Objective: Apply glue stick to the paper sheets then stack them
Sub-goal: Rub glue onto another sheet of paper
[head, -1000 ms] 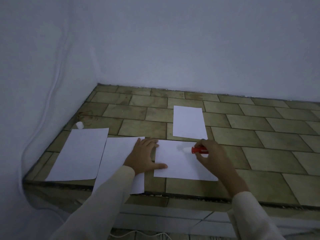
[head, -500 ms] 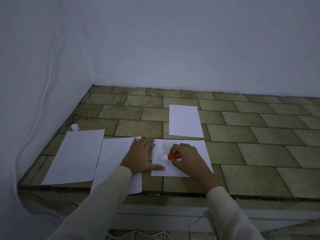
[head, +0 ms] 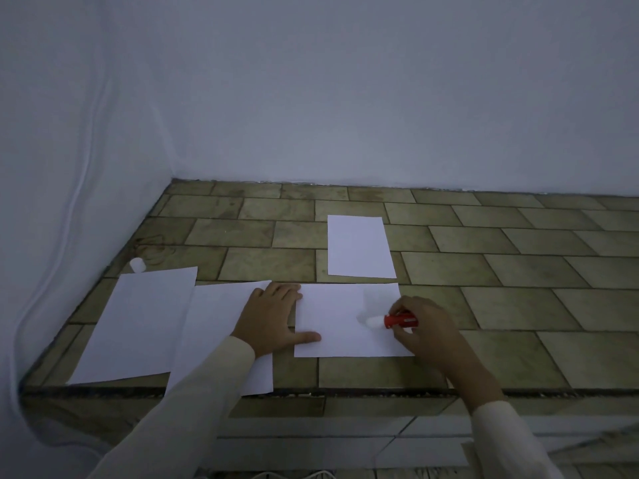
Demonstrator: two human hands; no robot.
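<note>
On the tiled ledge (head: 518,271), left hand (head: 273,318) flat on paper sheet (head: 332,326); right hand (head: 425,326) gripping glue stick (head: 394,321)

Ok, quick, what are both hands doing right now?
Left hand: open, lying flat, thumb on the left edge of the sheet being glued.
Right hand: holding the red glue stick, tip against that same sheet.

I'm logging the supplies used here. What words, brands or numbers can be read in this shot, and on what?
None can be read.
Glue stick, in the right hand: any label on the red barrel is too blurred to read.
Near sheet, far sheet, left sheet, middle sheet: blank faces.
</note>
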